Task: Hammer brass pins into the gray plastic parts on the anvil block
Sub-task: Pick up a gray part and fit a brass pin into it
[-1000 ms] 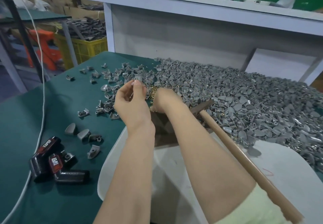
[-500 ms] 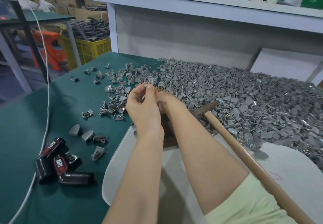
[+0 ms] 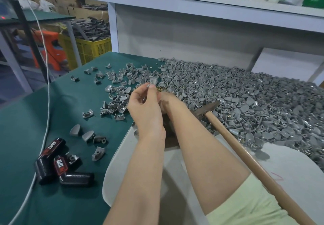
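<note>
Landmark: the hammer [image 3: 245, 147], lying with its wooden handle slanting from the lower right up to a dark metal head at the near edge of the parts heap.
Left hand [image 3: 145, 112]: raised just left of the hammer head, fingertips pinched together around something small and gray; what exactly it holds is too small to tell.
Right hand [image 3: 168, 100]: beside the left hand and left of the hammer head, knuckles up, fingers curled under; mostly hidden, so I cannot tell if it grips anything.
Brass pins [image 3: 160, 89]: a small gold cluster showing between the two hands, up and left of the hammer head.
Gray plastic parts [image 3: 245, 91]: a large heap beyond and right of the hammer, thinning to scattered pieces far left of it on the green table [image 3: 26, 123].
Anvil block [image 3: 169, 137]: a dark block just left of the hammer handle, largely covered by the forearms.
White board [image 3: 289, 163]: under the handle.
Black and red parts [image 3: 57, 165]: well left of the hammer, near the table's front.
White cable [image 3: 46, 77]: far left of the hammer.
</note>
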`<action>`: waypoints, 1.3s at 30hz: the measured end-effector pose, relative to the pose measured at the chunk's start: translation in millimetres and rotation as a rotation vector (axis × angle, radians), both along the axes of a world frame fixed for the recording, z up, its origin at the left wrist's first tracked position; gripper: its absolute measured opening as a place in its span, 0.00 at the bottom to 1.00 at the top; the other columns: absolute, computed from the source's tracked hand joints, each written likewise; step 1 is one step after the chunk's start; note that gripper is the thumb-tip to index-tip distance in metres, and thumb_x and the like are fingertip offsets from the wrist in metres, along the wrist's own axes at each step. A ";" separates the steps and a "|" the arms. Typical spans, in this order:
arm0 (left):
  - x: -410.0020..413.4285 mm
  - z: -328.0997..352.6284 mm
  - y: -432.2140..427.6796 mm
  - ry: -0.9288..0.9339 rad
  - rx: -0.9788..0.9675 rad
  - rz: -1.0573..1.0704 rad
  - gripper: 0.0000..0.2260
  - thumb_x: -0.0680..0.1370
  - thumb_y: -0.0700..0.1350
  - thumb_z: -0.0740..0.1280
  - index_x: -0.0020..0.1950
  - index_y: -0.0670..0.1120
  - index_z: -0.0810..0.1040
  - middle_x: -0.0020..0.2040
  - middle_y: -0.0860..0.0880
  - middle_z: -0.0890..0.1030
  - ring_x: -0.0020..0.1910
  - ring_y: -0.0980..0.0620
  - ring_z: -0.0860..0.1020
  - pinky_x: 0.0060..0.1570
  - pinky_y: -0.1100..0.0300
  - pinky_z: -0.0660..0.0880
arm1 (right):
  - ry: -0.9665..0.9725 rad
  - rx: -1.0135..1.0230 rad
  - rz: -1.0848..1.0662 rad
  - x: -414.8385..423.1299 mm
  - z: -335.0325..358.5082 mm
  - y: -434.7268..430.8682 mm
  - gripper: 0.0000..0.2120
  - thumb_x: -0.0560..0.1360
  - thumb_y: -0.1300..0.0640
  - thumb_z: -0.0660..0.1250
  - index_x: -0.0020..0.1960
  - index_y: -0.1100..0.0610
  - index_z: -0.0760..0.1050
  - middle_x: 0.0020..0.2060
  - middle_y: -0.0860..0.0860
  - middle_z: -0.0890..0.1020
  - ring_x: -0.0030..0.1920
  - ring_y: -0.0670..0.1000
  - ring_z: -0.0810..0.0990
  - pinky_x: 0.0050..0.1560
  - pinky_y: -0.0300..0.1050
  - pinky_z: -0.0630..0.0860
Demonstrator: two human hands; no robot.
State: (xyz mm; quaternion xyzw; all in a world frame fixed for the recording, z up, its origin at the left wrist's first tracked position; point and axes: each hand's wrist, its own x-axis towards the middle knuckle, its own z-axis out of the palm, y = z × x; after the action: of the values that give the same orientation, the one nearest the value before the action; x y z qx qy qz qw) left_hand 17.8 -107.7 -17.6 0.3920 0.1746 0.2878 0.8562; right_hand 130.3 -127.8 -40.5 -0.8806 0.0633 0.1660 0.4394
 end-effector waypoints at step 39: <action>-5.4 -17.2 -20.6 0.462 1.533 -0.347 0.04 0.77 0.48 0.66 0.45 0.53 0.80 0.49 0.52 0.82 0.57 0.45 0.75 0.59 0.50 0.64 | -0.695 -0.132 -0.033 -107.4 -4.6 -117.9 0.08 0.73 0.59 0.70 0.39 0.48 0.76 0.41 0.46 0.74 0.35 0.37 0.70 0.37 0.29 0.63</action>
State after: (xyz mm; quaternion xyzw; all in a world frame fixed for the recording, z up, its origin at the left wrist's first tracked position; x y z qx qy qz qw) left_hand 12.4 -128.3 -34.8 0.9393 0.0381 0.1029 0.3252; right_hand 23.0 -245.7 -45.1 -0.9098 -0.0653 -0.1552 0.3793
